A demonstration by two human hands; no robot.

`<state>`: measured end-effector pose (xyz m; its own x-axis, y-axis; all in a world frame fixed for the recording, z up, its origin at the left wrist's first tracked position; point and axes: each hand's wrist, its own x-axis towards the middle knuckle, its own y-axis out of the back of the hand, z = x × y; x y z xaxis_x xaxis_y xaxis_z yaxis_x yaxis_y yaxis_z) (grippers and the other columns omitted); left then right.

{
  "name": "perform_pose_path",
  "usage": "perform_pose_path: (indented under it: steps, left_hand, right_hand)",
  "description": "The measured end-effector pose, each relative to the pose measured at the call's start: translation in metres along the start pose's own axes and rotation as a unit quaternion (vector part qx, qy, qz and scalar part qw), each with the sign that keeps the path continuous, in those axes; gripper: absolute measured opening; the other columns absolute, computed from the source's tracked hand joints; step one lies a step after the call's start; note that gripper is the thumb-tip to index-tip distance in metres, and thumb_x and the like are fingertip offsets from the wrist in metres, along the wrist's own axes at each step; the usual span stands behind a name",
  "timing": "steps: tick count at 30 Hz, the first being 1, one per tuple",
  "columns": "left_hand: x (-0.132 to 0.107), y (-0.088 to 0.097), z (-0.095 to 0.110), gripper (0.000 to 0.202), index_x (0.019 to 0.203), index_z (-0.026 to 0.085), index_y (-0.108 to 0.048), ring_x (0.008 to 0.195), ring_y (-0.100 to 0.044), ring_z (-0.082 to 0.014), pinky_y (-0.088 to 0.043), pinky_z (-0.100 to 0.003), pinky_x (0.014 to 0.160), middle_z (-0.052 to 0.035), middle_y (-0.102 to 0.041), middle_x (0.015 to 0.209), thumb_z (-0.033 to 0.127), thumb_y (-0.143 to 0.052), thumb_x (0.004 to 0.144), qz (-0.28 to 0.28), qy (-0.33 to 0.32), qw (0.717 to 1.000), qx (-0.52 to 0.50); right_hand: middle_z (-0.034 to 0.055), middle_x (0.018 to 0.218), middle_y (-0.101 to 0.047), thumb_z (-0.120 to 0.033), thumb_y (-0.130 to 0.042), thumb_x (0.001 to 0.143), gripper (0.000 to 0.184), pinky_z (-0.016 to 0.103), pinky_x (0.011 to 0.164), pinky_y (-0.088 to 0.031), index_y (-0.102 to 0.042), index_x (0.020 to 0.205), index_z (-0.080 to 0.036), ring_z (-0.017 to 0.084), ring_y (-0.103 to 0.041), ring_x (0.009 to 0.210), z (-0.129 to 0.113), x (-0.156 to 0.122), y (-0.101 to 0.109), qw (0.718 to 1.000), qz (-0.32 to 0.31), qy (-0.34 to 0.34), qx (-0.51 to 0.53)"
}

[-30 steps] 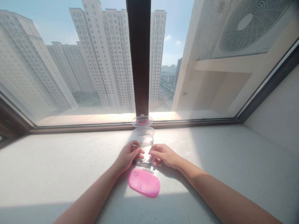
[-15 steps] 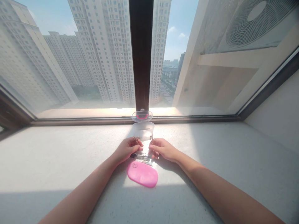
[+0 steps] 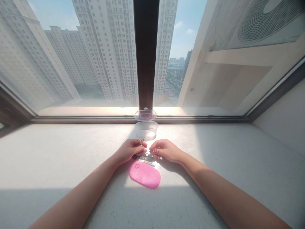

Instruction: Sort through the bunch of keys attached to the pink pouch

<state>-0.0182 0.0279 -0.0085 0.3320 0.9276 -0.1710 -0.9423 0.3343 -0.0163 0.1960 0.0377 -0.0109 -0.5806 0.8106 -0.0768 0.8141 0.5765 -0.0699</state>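
Note:
On the pale stone sill lies a flat pink oval lid (image 3: 144,174) with one small clip on it. Just beyond it sits a small heap of metal clips (image 3: 146,158). My left hand (image 3: 130,150) is pinched on a brownish wire clip (image 3: 140,142) that sticks up from its fingertips. My right hand (image 3: 165,149) hovers over the heap with its fingers curled and pinched together; what they hold is hidden. A clear plastic tub (image 3: 146,130) stands a little beyond both hands.
A clear round lid with a pink part (image 3: 145,114) leans against the dark window post (image 3: 145,54) behind the tub. The window frame (image 3: 95,120) runs along the back. A wall (image 3: 283,121) closes the right side.
The clip that stood up from my right hand's fingers no longer shows, and that hand has dipped toward the heap. The view has tilted slightly; the left hand keeps its clip.

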Motion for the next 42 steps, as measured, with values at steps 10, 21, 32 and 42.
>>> perform_pose_path:
  steps: [10, 21, 32, 42]
  left_hand:
    - [-0.003, -0.002, 0.007, 0.031, 0.090, 0.011, -0.068, 0.072, -0.066, -0.0193, -0.051, -0.033, 0.070, -0.0062, -0.070, 0.074, 0.032, -0.074, 0.067, -0.013, 0.007, 1.000, 0.014]
    - [0.000, 0.002, 0.003, 0.024, 0.092, 0.013, -0.066, 0.085, -0.067, -0.0198, -0.051, -0.037, 0.085, -0.0056, -0.070, 0.082, 0.028, -0.071, 0.074, -0.044, -0.004, 0.999, -0.010]
    - [0.003, 0.002, -0.001, 0.028, 0.098, 0.013, -0.064, 0.084, -0.067, -0.0179, -0.052, -0.036, 0.084, -0.0070, -0.069, 0.091, 0.023, -0.072, 0.073, -0.029, -0.008, 1.000, -0.006]
    - [0.002, 0.000, 0.001, 0.021, 0.091, 0.012, -0.064, 0.087, -0.066, -0.0204, -0.052, -0.036, 0.083, -0.0076, -0.068, 0.090, 0.023, -0.071, 0.074, -0.054, -0.024, 0.998, -0.001]
  right_hand:
    - [0.0032, 0.055, -0.061, -0.024, -0.073, 0.070, 0.020, 0.024, 0.049, -0.040, -0.071, 0.083, -0.008, 0.011, -0.054, 0.049, -0.003, -0.002, 0.000, 1.000, -0.011, -0.003, -0.009]
    - [0.0154, 0.091, -0.072, -0.023, -0.066, 0.072, 0.033, 0.020, 0.039, -0.041, -0.070, 0.102, -0.009, 0.009, -0.059, 0.044, -0.011, -0.005, -0.003, 0.999, 0.001, -0.043, -0.006]
    - [0.0119, 0.082, -0.071, -0.022, -0.067, 0.076, 0.021, 0.020, 0.045, -0.043, -0.067, 0.093, -0.009, 0.010, -0.061, 0.049, 0.000, -0.003, 0.001, 0.999, -0.035, -0.023, -0.013]
    - [0.0056, 0.070, -0.066, -0.027, -0.068, 0.078, 0.023, 0.020, 0.047, -0.041, -0.067, 0.092, -0.009, 0.009, -0.058, 0.050, -0.001, -0.002, 0.001, 0.999, -0.037, -0.011, -0.017]
